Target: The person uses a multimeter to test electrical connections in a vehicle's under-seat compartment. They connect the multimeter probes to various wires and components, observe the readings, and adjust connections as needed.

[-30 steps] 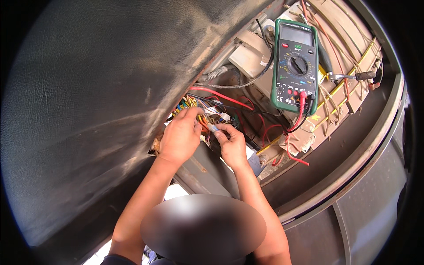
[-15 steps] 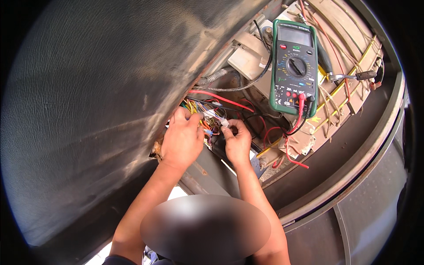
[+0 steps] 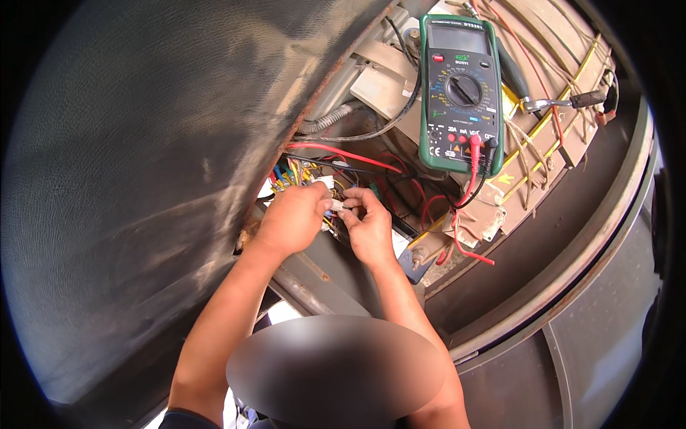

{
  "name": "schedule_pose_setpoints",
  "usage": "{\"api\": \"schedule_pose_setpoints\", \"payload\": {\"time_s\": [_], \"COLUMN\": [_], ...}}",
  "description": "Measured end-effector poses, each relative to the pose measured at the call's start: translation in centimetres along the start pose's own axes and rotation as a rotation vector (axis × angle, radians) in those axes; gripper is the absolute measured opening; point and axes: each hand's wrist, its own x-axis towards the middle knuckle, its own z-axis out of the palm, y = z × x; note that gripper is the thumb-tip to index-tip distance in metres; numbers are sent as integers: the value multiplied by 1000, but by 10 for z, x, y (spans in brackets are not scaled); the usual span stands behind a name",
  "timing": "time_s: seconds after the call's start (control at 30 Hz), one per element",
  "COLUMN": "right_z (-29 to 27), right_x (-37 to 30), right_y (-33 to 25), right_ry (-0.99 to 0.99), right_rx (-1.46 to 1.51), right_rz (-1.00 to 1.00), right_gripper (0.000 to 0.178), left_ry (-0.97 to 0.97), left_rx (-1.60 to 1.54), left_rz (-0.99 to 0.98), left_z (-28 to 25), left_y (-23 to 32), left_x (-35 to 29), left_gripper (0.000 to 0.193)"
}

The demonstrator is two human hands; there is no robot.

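Observation:
A small white plastic wire connector sits between my two hands, over a bundle of coloured wires. My left hand is closed on the connector's left side, its fingertips partly hidden behind the hand. From the right, my right hand pinches at the connector's other end with thumb and fingers. A thin dark piece shows at the right fingertips, too small to name. Behind the hands, a second white connector lies among the wires.
A green-edged multimeter rests beyond my right hand, with red and black leads plugged in. Farther right lies a ratchet wrench. A black padded panel stands at the left; a curved metal rim bounds the right.
My right hand has moved left, bringing the white connector against my left hand, which now grips it too. The whole view has shifted slightly, so the multimeter appears farther left and up.

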Motion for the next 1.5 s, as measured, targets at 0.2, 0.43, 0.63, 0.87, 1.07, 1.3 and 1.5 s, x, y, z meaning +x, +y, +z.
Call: {"api": "schedule_pose_setpoints", "payload": {"time_s": [0.2, 0.43, 0.63, 0.87, 1.07, 1.3, 1.5], "right_z": [-1, -3, -10, -12, -13, -11, -13], "right_x": [-2, -2, 8, 10, 11, 11, 8], "right_y": [9, 5, 35, 31, 26, 30, 21], "right_ry": [31, -23, -161, -208, -208, -193, -253], "right_rx": [-199, -155, 182, 170, 110, 12, -27], "right_rz": [-178, -176, -35, 115, 118, 26, 45], "right_gripper": [16, 14, 23, 21, 18, 15, 13], "left_ry": [-229, -267, -404, -390, -391, -285, -227], "left_rx": [-321, -152, -429, -563, -526, -133, 10], "left_rz": [-393, -113, -289, -341, -350, -64, -14], "left_z": [-7, -2, -1, 2, 4, 3, 3], "left_y": [3, -6, -12, -22, -19, -8, -1], "left_x": [7, 6, 11, 12, 13, 8, 5], "left_gripper": [19, 23, 15, 15, 13, 18, 15]}}
